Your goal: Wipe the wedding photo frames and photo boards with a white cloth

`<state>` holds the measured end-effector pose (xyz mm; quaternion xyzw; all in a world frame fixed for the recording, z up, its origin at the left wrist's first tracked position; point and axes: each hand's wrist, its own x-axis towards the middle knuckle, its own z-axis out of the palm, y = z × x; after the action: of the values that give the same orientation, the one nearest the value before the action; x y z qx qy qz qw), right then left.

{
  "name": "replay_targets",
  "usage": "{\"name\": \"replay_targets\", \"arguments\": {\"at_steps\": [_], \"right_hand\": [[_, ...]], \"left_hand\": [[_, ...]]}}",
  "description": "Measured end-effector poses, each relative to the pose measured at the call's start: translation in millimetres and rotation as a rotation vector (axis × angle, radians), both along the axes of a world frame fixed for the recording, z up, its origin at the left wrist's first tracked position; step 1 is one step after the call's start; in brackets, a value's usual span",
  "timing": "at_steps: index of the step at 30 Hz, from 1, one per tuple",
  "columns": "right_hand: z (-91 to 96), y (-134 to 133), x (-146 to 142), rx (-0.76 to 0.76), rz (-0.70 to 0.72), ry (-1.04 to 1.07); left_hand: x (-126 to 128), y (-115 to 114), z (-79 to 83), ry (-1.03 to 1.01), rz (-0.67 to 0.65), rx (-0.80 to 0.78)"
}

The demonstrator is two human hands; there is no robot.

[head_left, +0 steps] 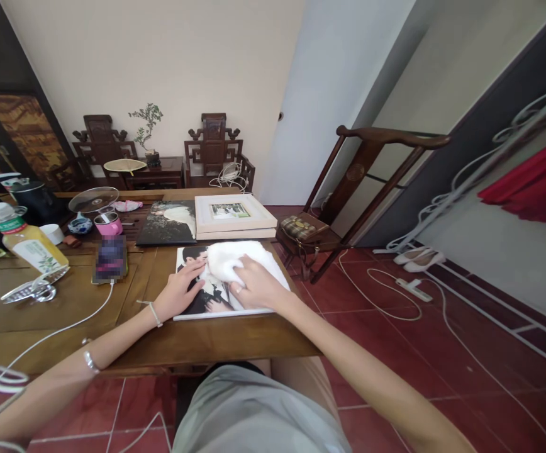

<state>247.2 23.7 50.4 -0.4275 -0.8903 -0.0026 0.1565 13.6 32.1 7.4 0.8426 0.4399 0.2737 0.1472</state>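
A photo panel (197, 308) with a printed picture of people lies flat near the front right edge of the wooden table (155, 340). My left hand (182, 289) rests on its left side, fingers stretched out over the print. In my right hand (254, 283) a white fluffy cloth (235, 257) is bunched and pressed on the panel's upper middle. The cloth covers part of the picture. A ring shows on one right finger.
Behind the panel lie a dark photo panel (168, 221) and stacked white picture frames (235, 215). To the left are a phone (111, 259) on a white cable, a pink mug (107, 224), a bottle (30, 242) and a hair claw (34, 288). A wooden chair (367, 173) holding a bag stands right.
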Motion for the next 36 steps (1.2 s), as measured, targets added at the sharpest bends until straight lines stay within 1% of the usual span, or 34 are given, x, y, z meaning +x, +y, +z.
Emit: {"name": "replay_targets", "arguments": {"at_steps": [5,7,9,10,12,17,19,21,23,26,28,30,32,36], "right_hand": [[-3.3,-67.1,11.9,-0.025,0.178,0.109],[-5.2,-83.2,15.6,-0.042,0.224,0.160],[-6.8,-86.3,16.9,-0.050,0.247,0.194],[-7.3,-82.7,16.5,-0.047,0.245,0.202],[-7.1,-66.9,13.2,-0.035,0.211,0.193],[-2.0,-2.1,-4.3,-0.019,0.086,0.152],[0.6,22.2,-11.8,-0.025,0.094,0.172],[3.0,40.5,-17.7,-0.032,0.129,0.197],[4.8,51.2,-21.2,-0.055,0.145,0.200],[5.3,52.2,-21.1,-0.109,0.123,0.172],[3.8,43.1,-17.0,-0.127,0.114,0.153],[1.8,26.1,-10.4,-0.137,0.122,0.137],[1.1,1.3,-2.4,-0.168,0.133,0.115],[6.8,-61.8,10.8,-0.280,0.148,0.117]], "left_hand": [[-0.5,0.7,-1.8,0.006,-0.005,0.001],[-0.7,1.1,-1.9,0.019,-0.005,0.000],[-0.8,1.4,-1.8,0.023,-0.005,0.006],[-0.8,1.6,-1.9,0.020,-0.008,0.011],[-0.8,1.8,-2.2,0.017,-0.017,0.018],[-1.1,2.2,-4.7,0.018,-0.001,0.027],[-1.5,2.7,-5.6,0.018,0.001,0.034],[-2.0,3.4,-5.8,0.025,-0.005,0.035],[-2.3,3.9,-5.4,0.027,-0.012,0.029],[-2.2,3.7,-4.0,0.017,-0.011,0.021],[-1.8,2.9,-3.0,0.012,-0.003,0.017],[-1.3,2.1,-2.1,0.016,0.004,0.015],[-0.7,1.3,-1.3,0.023,0.010,0.015],[0.0,0.4,-0.7,0.028,0.009,0.008]]}}
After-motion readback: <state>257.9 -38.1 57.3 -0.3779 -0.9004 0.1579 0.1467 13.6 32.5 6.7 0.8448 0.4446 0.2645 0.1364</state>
